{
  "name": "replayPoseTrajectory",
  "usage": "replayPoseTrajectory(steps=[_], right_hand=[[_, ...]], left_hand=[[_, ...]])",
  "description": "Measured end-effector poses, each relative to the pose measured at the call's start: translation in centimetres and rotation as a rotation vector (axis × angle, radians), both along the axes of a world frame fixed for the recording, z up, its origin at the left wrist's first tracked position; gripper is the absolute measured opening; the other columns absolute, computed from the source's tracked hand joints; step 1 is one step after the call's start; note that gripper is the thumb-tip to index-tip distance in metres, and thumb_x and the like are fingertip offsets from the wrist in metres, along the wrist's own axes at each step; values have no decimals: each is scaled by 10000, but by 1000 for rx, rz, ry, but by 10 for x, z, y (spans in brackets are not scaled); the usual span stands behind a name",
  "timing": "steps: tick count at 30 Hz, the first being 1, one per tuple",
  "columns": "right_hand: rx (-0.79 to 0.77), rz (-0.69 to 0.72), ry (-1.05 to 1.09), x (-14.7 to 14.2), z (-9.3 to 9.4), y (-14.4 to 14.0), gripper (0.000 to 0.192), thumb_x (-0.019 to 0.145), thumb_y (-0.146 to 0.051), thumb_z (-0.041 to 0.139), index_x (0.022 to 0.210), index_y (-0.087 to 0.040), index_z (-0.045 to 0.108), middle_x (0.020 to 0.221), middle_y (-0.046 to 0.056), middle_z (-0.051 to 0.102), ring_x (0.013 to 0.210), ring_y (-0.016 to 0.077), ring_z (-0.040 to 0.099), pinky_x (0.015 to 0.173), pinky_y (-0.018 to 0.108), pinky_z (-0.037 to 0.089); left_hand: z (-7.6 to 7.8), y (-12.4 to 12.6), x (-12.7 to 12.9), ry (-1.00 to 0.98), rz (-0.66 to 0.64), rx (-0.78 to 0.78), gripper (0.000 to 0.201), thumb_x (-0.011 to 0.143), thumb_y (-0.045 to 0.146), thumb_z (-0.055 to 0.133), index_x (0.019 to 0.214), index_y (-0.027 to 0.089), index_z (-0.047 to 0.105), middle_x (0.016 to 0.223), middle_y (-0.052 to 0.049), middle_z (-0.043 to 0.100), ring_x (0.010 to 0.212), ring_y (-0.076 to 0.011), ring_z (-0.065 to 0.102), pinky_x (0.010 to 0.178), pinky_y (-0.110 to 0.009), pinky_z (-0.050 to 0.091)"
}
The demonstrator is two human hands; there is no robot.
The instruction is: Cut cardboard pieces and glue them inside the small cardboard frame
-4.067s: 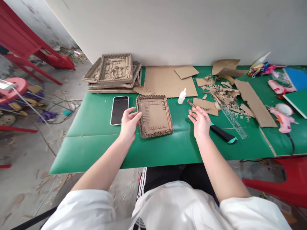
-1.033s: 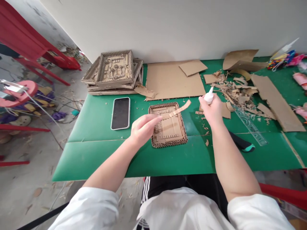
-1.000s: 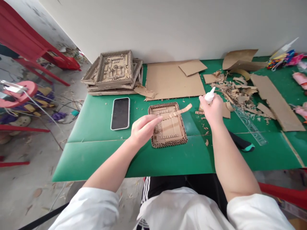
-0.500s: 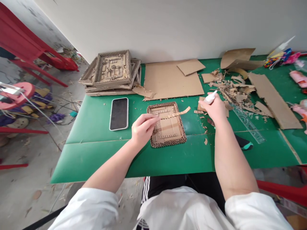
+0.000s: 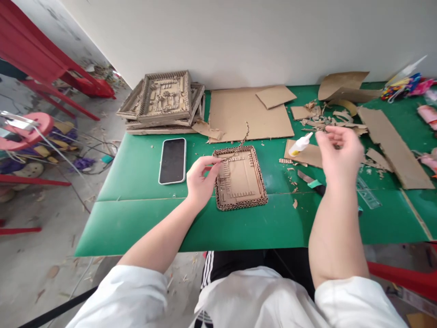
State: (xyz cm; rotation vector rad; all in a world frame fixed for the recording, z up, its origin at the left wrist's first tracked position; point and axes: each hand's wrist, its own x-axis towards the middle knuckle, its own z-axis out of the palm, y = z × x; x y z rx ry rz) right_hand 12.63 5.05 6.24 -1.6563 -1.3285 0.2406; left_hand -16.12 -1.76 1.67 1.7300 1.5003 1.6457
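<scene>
My left hand [image 5: 203,177] pinches one end of a thin corrugated cardboard strip [image 5: 246,131]. The strip's free end curls up past the far edge of a small cardboard frame [image 5: 241,182], which has short ridged pieces stuck inside it. My right hand [image 5: 341,150] hovers over the right side of the table, slightly blurred, its fingers loosely curled with the thumb apart and nothing seen in them. Left of it a white glue bottle [image 5: 299,146] leans over a cardboard piece [image 5: 311,154]. A utility knife [image 5: 316,184] lies nearer me, partly behind my right forearm.
Stacked cardboard frames [image 5: 167,98] stand at the back left, above a phone [image 5: 172,161]. A flat cardboard sheet [image 5: 235,111] lies at the back. Torn scraps [image 5: 319,119], a clear ruler [image 5: 368,193] and a long cardboard piece [image 5: 398,150] occupy the right.
My right hand has let go of the glue bottle and moved right. The strip in my left hand has turned on edge, its free end now pointing away from me.
</scene>
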Motion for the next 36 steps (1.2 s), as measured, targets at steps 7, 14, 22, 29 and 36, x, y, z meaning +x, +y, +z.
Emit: replayPoseTrajectory(steps=[7, 14, 22, 29, 36], right_hand=[[-596, 860, 770, -77, 5, -14, 441, 706, -541, 648, 983, -198, 643, 855, 58, 682, 743, 130, 618, 600, 251, 511], [-408, 824, 788, -98, -2, -5, 269, 587, -323, 789, 779, -185, 661, 662, -29, 612, 555, 52, 499, 461, 188, 391], [-500, 893, 649, -98, -6, 1, 301, 659, -369, 729, 890, -196, 643, 712, -16, 612, 583, 78, 538, 499, 220, 483], [-561, 972, 330, -94, -20, 21, 188, 700, -307, 692, 843, -193, 646, 691, -4, 605, 577, 96, 541, 496, 233, 461], [-520, 976, -101, -94, -34, 38, 179, 737, -319, 640, 842, -187, 698, 799, 35, 700, 737, 157, 616, 720, 313, 474]], left_hand=[[2, -13, 17, -134, -84, -139, 76, 808, 200, 600, 867, 175, 642, 860, -20, 677, 800, -102, 641, 664, -198, 533], [7, -48, 37, 99, -111, -174, 75, 824, 171, 571, 899, 180, 565, 792, 0, 643, 638, -72, 590, 572, -183, 492], [9, -63, 54, 248, -113, -118, 141, 856, 125, 520, 935, 179, 625, 830, -31, 680, 781, -124, 598, 729, -262, 497], [-2, -67, 70, 426, 6, -69, 208, 805, 206, 633, 1009, 168, 622, 835, -32, 682, 780, -151, 559, 752, -289, 493], [-6, -62, 85, 701, 64, -41, 208, 859, 187, 551, 1052, 141, 611, 809, -42, 682, 773, -167, 560, 711, -303, 439]])
